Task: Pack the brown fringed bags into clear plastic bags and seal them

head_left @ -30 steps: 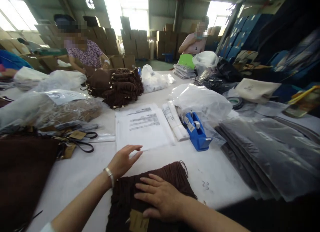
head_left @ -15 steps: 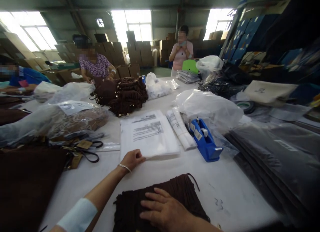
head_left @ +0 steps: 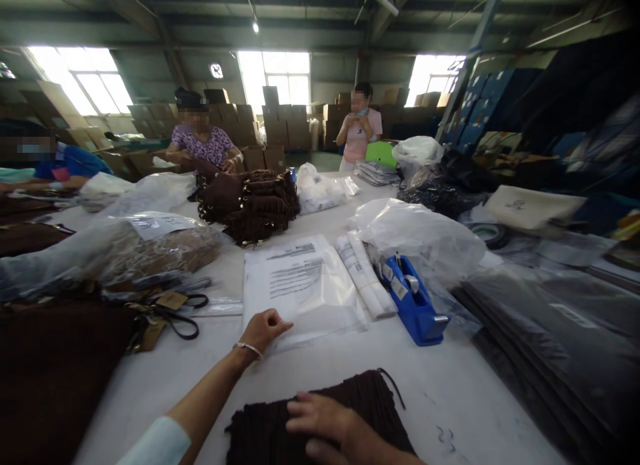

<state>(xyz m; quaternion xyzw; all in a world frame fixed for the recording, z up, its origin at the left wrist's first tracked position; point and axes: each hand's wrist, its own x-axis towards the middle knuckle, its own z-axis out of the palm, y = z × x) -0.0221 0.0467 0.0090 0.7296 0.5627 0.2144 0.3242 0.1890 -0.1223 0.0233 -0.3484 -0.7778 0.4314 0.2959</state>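
My left hand (head_left: 265, 331) pinches the near edge of a clear printed plastic bag at the top of a stack of plastic bags (head_left: 295, 291). The lower edge of that bag is a little raised and skewed over the stack. Close to me lies a dark brown fringed pouch (head_left: 365, 405) with a thin cord at its far right corner. Over its middle is my right hand (head_left: 335, 425), fingers apart, palm down; whether it presses on the fabric is not clear. The pouch's near side runs out of view.
Right of the stack are rolled plastic bags (head_left: 367, 278) and a blue tape dispenser (head_left: 415, 298). Brown fringed bags (head_left: 260, 205) are heaped farther back. Brown fabric with tags (head_left: 65, 365) lies left, dark wrapped goods (head_left: 550, 345) right. Co-workers (head_left: 205, 141) are across the table.
My left hand has drawn the top plastic bag's edge slightly toward me. My right hand has shifted a little on the pouch, fingers less spread. The camera view has tilted up.
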